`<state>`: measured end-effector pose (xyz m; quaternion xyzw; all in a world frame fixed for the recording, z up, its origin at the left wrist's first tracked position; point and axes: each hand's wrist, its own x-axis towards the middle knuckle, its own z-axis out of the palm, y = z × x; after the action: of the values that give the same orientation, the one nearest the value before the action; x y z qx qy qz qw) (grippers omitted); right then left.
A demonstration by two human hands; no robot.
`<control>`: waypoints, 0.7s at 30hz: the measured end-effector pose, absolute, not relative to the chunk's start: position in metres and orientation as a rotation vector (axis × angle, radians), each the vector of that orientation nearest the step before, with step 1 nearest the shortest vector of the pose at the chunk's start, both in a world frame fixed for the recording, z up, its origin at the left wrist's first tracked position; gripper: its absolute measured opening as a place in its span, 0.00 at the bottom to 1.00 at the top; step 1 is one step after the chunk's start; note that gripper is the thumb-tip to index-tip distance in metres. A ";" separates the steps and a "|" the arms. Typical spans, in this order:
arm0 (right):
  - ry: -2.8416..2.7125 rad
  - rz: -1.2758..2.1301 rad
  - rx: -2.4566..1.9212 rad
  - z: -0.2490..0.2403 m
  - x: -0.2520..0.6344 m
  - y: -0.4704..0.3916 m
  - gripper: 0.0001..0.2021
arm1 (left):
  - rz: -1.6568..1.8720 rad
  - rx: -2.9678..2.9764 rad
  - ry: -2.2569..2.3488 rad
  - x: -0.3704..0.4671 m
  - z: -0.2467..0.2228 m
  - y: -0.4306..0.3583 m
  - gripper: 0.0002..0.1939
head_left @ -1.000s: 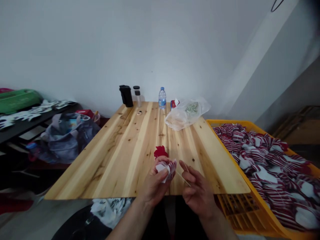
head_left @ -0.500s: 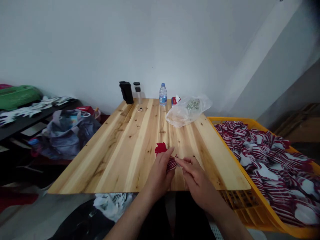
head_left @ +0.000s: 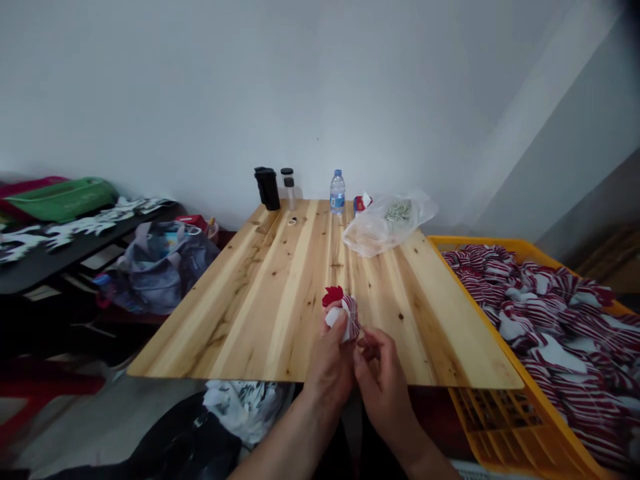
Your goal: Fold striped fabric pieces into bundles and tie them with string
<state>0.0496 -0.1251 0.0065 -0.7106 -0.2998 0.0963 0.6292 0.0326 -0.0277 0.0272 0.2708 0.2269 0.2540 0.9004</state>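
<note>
My left hand (head_left: 333, 367) is closed round a small cloth piece (head_left: 351, 317) with dark red and white stripes, a plain white part and a jagged red end, held above the front of the table. The red end points away from me. Close beside its lower right edge, my right hand (head_left: 383, 367) has thumb and forefinger in a pinch. Something thin may be between those fingertips, too small to make out. Part of the cloth is hidden by my left fingers.
A yellow crate (head_left: 500, 241) of similar striped pieces stands right of the wooden table (head_left: 240, 300). Towards the back are a plastic bag (head_left: 370, 237) with pale loops inside, a water bottle (head_left: 337, 193) and a black cup (head_left: 268, 189). A grey-blue bag (head_left: 160, 273) sits left.
The cloth piece has been turned, so its white part now shows. My right hand has moved from its upper side to its lower right edge. The view has shifted left.
</note>
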 end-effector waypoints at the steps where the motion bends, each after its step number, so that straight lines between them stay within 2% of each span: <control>1: -0.682 0.169 -1.652 0.005 0.052 -0.122 0.16 | 0.505 0.528 0.492 0.032 0.026 -0.030 0.15; 7: -0.885 -0.049 -1.777 0.001 0.069 -0.115 0.13 | 0.589 0.587 0.499 0.030 0.020 -0.036 0.13; 16: -1.067 0.104 -1.721 0.001 0.076 -0.123 0.13 | 0.243 1.259 0.318 -0.004 0.026 0.029 0.22; 21: -1.153 0.128 -1.754 -0.004 0.074 -0.119 0.10 | 0.110 1.553 0.216 -0.008 0.038 0.047 0.18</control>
<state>0.0741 -0.1190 -0.0042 -0.7241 -0.4759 0.0530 0.4964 -0.0084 0.0469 0.0380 0.6990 0.0973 0.0496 0.7067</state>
